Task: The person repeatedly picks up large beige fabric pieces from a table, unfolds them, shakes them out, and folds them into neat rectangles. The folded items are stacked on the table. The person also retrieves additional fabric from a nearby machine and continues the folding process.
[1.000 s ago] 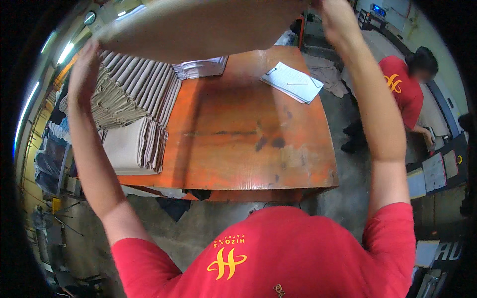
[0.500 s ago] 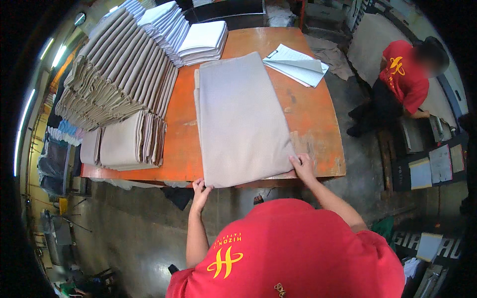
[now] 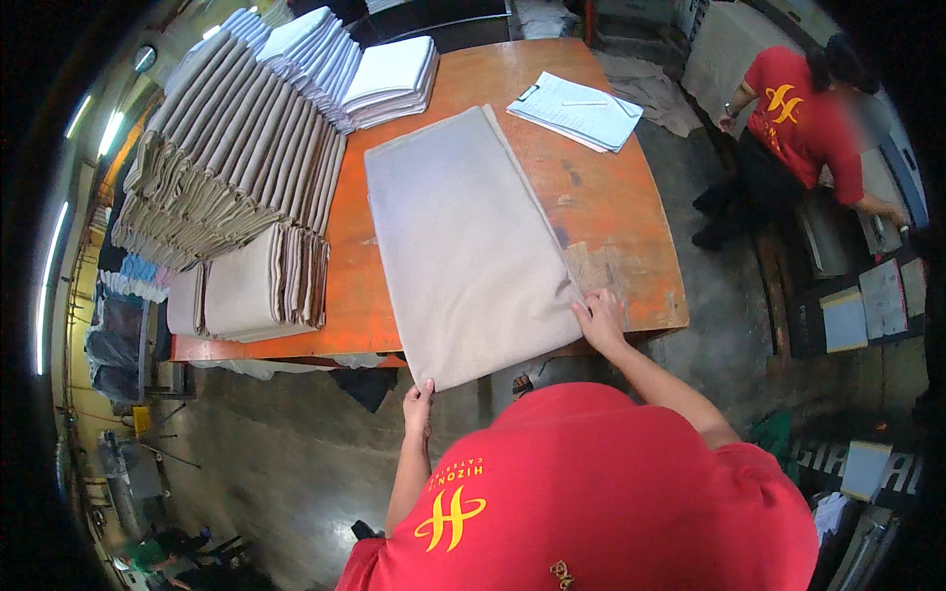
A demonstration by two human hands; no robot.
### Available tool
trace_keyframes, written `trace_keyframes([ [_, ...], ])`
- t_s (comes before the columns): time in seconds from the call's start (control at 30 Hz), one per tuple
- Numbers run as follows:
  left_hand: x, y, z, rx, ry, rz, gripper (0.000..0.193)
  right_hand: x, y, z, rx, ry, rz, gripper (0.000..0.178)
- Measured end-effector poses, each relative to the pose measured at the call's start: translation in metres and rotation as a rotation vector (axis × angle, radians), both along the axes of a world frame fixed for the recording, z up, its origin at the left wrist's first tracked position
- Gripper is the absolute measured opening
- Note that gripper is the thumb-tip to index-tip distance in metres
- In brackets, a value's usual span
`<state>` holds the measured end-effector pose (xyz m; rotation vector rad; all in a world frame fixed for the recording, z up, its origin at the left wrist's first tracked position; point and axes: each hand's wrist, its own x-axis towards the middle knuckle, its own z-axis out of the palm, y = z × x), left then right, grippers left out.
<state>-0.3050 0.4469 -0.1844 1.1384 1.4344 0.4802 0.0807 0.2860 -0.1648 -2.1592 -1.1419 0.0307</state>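
A large folded beige cloth (image 3: 468, 251) lies on the orange wooden table (image 3: 616, 222), its near edge reaching past the table's front. My left hand (image 3: 418, 409) pinches the near left corner, beyond the table edge. At the near right corner, my right hand (image 3: 599, 321) grips the cloth with thumb and fingers over the tabletop. The fabric is mostly smooth, with small creases beside my right hand.
Tall stacks of folded beige cloths (image 3: 236, 138) fill the table's left side, with folded white cloths (image 3: 389, 81) behind. A clipboard with papers (image 3: 576, 110) lies at the far right. Another person in a red shirt (image 3: 803, 118) stands right of the table.
Both hands still hold the cloth. Its near left corner has come toward me past the table edge, and the cloth has turned slightly. The other person has turned and reached out an arm.
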Motion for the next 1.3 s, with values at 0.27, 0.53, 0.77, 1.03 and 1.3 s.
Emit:
trace_keyframes([
  [0.27,-0.017,-0.007,-0.003,0.101,0.302,-0.175,0.048,-0.026,-0.066,0.011,-0.119,0.071,0.031,0.031],
  [0.53,0.000,0.010,0.025,0.759,0.526,-0.235,0.045,-0.031,-0.052,0.025,-0.151,0.115,0.039,0.032],
  [0.77,0.055,0.098,0.035,0.584,0.448,-0.250,0.040,-0.011,0.018,0.029,-0.133,0.381,-0.076,0.039],
  [1.03,0.136,0.225,0.011,0.754,0.448,-0.111,0.042,0.037,0.124,0.020,-0.127,0.359,-0.229,0.030],
  [1.3,0.192,0.334,0.010,0.154,-0.167,0.065,0.022,0.078,0.215,0.015,-0.238,0.290,-0.276,0.035],
])
